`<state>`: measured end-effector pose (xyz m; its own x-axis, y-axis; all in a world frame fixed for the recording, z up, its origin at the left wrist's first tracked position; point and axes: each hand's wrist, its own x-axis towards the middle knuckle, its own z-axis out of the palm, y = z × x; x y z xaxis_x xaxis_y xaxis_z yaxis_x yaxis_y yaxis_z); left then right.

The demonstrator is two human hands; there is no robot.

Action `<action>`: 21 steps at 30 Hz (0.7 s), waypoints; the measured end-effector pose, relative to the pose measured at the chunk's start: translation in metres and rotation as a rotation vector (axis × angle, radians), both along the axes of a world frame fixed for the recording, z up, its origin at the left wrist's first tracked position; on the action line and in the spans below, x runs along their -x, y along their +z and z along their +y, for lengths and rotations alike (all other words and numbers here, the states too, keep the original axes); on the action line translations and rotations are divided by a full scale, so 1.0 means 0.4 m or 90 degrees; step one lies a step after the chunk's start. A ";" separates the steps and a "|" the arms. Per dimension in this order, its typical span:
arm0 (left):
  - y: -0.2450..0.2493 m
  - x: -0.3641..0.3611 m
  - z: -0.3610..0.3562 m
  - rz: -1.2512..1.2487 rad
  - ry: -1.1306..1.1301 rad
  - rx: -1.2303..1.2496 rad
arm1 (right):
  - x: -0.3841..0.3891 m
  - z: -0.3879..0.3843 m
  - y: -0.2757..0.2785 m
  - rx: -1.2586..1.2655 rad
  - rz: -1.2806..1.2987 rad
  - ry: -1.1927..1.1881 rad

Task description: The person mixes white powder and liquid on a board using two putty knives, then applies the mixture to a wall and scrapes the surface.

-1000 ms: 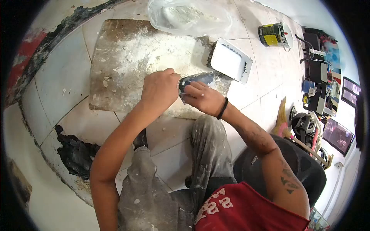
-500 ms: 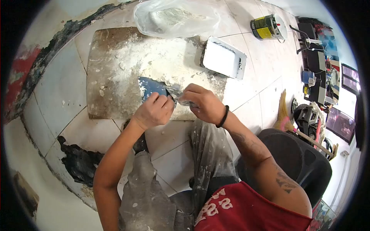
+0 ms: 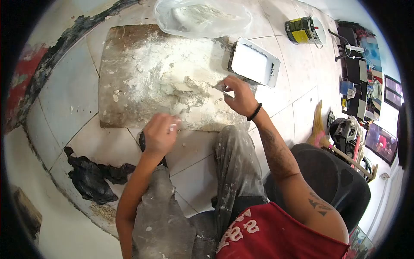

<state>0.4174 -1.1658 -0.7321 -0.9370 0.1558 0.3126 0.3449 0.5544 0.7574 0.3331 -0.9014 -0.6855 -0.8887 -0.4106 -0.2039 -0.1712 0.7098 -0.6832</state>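
Observation:
A worn board (image 3: 116, 47) lies on the floor, with a heap of wet, pale putty (image 3: 189, 88) spread near its middle. My right hand (image 3: 241, 97) is over the board's right part, its fingers pinched on a thin, putty-smeared scraper (image 3: 219, 87) seen nearly edge-on. At the board's near edge, my left hand (image 3: 160, 131) is curled and smeared by motion, with white specks on its fingers. I cannot tell whether it holds anything. A white tray (image 3: 254, 64) with dark edges and white inside rests at the board's far right corner.
Behind the board sits a clear plastic bag (image 3: 168, 23) of white powder. A paint bucket (image 3: 304, 30) stands at the far right. A black plastic bag (image 3: 92, 181) lies at left; a broom (image 3: 318, 129) and black chair (image 3: 319, 172) are at right.
My hands have moved apart: the right one up and to the right, the left one down and leftward. The blue blade by my left hand has gone from sight, and the putty heap now shows.

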 end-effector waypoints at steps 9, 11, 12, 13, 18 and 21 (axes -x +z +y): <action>-0.217 -0.167 -0.042 -0.472 0.182 -0.525 | -0.093 0.013 -0.160 -0.198 0.040 0.100; -0.242 -0.192 -0.048 -0.453 0.179 -0.408 | -0.084 0.017 -0.143 -0.200 0.051 0.100; -0.255 -0.195 -0.050 -0.440 0.173 -0.385 | -0.080 0.017 -0.122 -0.200 0.054 0.102; -0.267 -0.204 -0.050 -0.429 0.169 -0.363 | -0.083 0.020 -0.097 -0.193 0.086 0.099; -0.222 -0.176 -0.058 -0.466 0.148 -0.276 | -0.144 0.050 -0.096 -0.272 0.056 0.231; -0.206 -0.166 -0.049 -0.383 0.143 -0.274 | -0.156 0.038 -0.132 -0.260 0.132 0.329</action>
<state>0.4838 -1.1853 -0.8147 -0.9598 -0.0774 -0.2697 -0.2795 0.1770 0.9437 0.3954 -0.8864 -0.7384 -0.6371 -0.7185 -0.2791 -0.6551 0.6955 -0.2951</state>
